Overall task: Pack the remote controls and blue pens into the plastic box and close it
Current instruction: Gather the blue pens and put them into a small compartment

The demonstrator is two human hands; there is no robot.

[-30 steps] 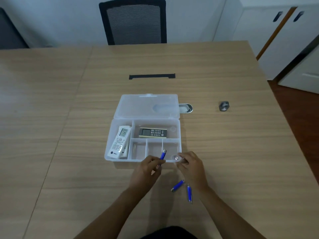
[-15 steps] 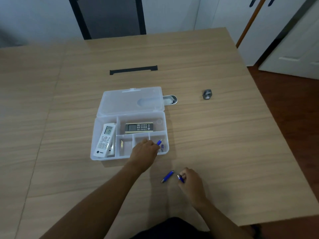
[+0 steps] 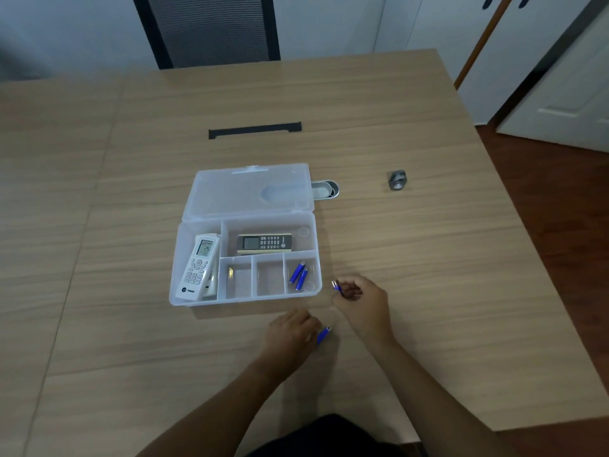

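Two hands, left hand and right hand, each grip a blue pen beside the box's front rim.

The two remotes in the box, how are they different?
The white remote lies lengthwise in the tall left compartment; the dark remote lies crosswise in the wide back compartment. The white remote looks longer and lighter, with a pale screen at its far end, while the dark remote is shorter with a dark face. Both lie face up inside the open plastic box.
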